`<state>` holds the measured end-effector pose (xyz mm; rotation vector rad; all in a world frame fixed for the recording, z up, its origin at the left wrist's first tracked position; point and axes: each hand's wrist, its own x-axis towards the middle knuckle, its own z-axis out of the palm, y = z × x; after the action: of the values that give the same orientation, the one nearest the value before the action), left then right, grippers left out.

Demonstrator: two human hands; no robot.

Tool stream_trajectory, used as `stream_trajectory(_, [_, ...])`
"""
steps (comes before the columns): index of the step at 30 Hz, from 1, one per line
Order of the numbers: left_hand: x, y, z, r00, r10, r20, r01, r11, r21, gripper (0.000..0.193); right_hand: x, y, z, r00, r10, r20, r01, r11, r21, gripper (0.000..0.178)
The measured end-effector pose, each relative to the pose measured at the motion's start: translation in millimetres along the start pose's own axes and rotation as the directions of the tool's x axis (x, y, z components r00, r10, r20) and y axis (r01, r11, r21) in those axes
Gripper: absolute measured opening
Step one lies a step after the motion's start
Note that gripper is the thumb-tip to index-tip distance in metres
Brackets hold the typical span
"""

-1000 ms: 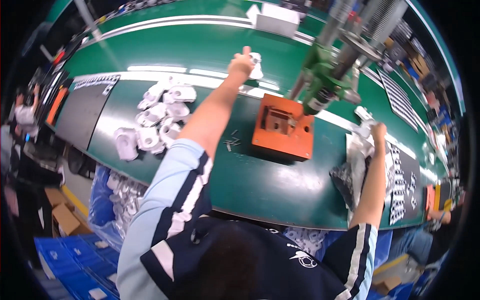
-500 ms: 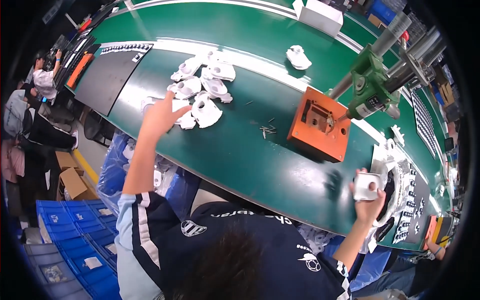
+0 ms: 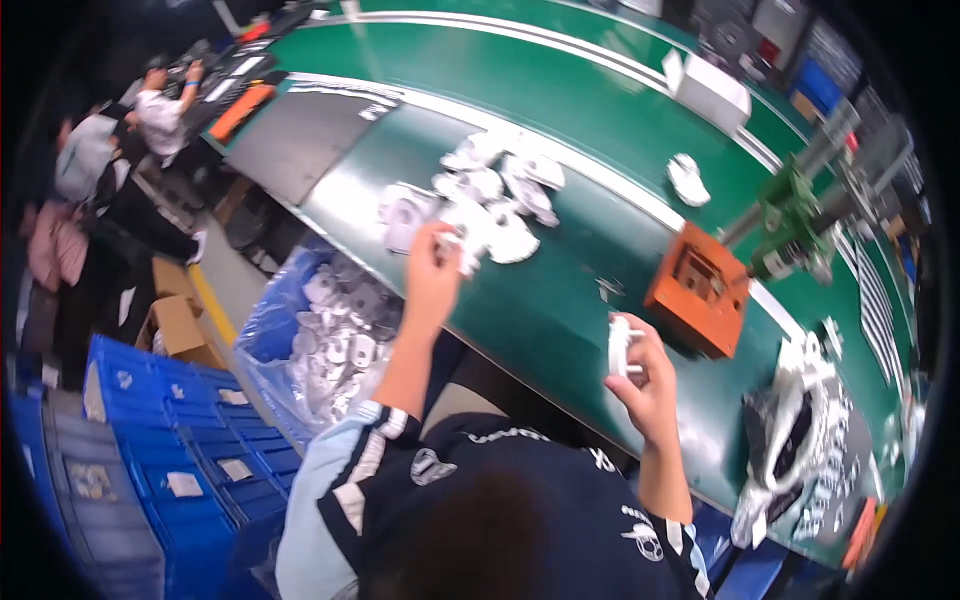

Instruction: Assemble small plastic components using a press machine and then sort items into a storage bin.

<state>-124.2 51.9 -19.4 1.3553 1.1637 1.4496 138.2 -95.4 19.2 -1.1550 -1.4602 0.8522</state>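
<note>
My right hand (image 3: 648, 378) grips a white plastic part (image 3: 620, 346) with short pegs, seen edge-on above the green table. In front of the white pile, my left hand (image 3: 432, 275) has its fingers closed on a small white plastic piece (image 3: 461, 250); its outline is blurred. Beyond that hand lie several white moulded plastic parts (image 3: 512, 238) in a loose heap. An orange fixture block (image 3: 697, 290) stands to the right, with the green press head (image 3: 785, 225) over its far side. A few small metal pins (image 3: 608, 290) lie near the block.
Below the table's near edge, a blue lined bin (image 3: 290, 300) holds many white parts. A clear plastic bag (image 3: 790, 430) sits at the right. One white part (image 3: 687, 180) rests on the far belt. Blue crates (image 3: 180, 440) stand at lower left; people sit at far left.
My right hand has come left and inward with the white part, now turned edge-on. My left hand has closed on a white piece by the pile. The whole view has shifted.
</note>
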Motion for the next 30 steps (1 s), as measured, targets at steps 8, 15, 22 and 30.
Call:
stream_trajectory(8, [-77.3,61.0,52.6,0.933,0.053,0.357,-0.02,0.995,-0.095,0.008,23.4,-12.2,39.1,0.988,-0.149,-0.036,0.139,0.969,-0.203,0.089])
stream_trajectory(15, [-83.5,45.7,88.9,0.929,0.252,0.273,-0.26,0.966,-0.006,0.01,1.4,-11.0,45.1,0.983,0.147,-0.107,-0.181,0.836,-0.518,0.069])
stream_trajectory(22, [-82.7,41.9,102.8,0.862,0.22,0.456,-0.258,0.966,0.023,0.008,-1.3,-4.7,5.8,0.993,0.114,0.028,-0.089,0.888,-0.451,0.077])
stream_trajectory(30, [-76.3,42.8,107.0,0.813,0.196,0.549,-0.21,0.977,-0.038,0.009,-3.6,-0.4,-12.3,0.948,0.313,0.06,-0.317,0.946,0.074,0.071])
